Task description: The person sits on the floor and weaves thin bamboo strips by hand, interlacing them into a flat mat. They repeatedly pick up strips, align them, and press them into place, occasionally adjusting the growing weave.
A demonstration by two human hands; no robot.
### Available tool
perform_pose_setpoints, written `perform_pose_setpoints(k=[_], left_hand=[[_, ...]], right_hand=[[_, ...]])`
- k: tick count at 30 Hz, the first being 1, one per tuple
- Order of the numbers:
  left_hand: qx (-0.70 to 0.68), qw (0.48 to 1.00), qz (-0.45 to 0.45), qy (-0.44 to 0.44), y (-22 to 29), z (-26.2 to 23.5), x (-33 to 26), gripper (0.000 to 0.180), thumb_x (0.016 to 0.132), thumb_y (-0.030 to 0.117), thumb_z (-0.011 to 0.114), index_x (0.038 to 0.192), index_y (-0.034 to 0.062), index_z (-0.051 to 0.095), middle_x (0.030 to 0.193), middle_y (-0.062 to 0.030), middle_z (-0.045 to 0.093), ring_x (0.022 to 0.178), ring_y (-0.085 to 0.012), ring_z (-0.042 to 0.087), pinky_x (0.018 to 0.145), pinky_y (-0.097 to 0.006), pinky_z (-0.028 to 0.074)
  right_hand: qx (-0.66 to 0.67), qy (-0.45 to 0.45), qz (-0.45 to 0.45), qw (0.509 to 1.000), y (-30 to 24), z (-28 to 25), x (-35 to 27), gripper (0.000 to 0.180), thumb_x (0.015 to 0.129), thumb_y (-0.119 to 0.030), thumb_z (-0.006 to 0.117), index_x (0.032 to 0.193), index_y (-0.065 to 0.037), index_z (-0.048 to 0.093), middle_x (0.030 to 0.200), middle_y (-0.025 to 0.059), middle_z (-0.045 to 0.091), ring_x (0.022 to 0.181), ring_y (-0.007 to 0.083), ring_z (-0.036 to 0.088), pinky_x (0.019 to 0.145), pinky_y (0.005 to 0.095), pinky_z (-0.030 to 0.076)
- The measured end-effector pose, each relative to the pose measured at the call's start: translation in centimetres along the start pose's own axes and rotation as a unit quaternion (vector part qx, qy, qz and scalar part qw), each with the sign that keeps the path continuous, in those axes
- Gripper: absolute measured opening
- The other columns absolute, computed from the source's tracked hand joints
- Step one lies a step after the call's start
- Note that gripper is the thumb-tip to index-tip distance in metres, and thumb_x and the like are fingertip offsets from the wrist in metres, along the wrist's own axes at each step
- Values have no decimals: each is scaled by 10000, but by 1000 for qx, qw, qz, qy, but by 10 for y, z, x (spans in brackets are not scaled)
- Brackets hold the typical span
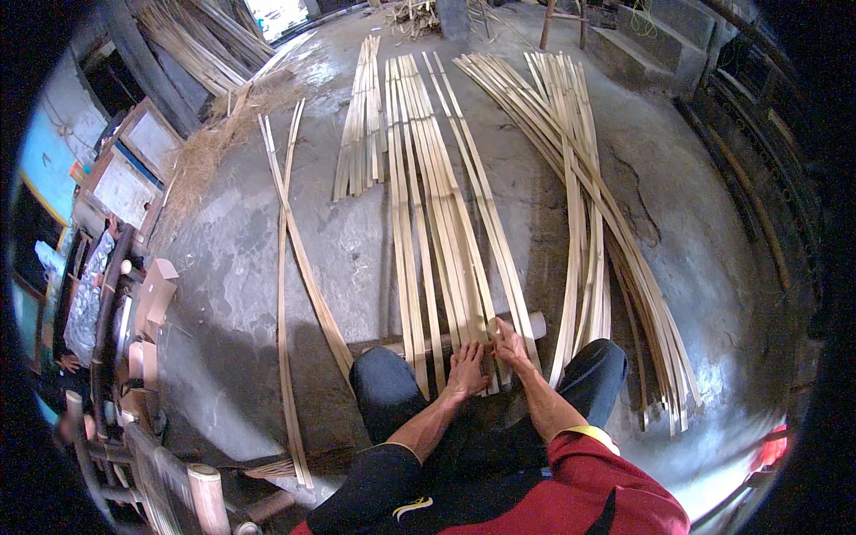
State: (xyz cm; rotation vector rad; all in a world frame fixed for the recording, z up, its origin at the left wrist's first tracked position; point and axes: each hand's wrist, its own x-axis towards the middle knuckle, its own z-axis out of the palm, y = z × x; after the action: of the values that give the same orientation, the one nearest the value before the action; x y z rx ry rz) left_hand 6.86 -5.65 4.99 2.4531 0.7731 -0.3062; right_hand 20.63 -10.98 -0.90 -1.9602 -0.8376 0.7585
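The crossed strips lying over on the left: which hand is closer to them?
Left. The left hand is to the right of the crossed strips, over the middle strips; the right hand is farther right still.

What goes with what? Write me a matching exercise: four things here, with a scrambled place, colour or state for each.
1. left hand
2. middle strips
3. trousers
4. loose straw

A. dark blue
B. on the floor, upper left
C. palm down
D. pale yellow

Pairs: 1-C, 2-D, 3-A, 4-B
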Motion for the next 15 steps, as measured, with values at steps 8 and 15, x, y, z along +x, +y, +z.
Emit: perform_pose_setpoints(k=[8, 15], left_hand=[[-2, 1000, 13, -5, 0, -7, -3, 795, 630, 204, 654, 1276, 79, 207, 1349, -74, 157, 1250, -261, 112, 969, -506, 171], [-16, 1000, 18, 16, -2, 0, -2, 729, 648, 150, 612, 1266, 75, 231, 1346, -76, 168, 1249, -275, 111, 945, -529, 201]], right_hand=[[48, -28, 10, 998, -19, -6, -28, 543, 692, -137, 546, 1188, -24, 355, 1048, 204, 506, 970, 325, 494, 798, 359, 406], [9, -55, 35, 998, -28, -15, -23, 547, 706, -96, 514, 1206, 6, 317, 1042, 206, 509, 957, 334, 495, 804, 347, 404]])
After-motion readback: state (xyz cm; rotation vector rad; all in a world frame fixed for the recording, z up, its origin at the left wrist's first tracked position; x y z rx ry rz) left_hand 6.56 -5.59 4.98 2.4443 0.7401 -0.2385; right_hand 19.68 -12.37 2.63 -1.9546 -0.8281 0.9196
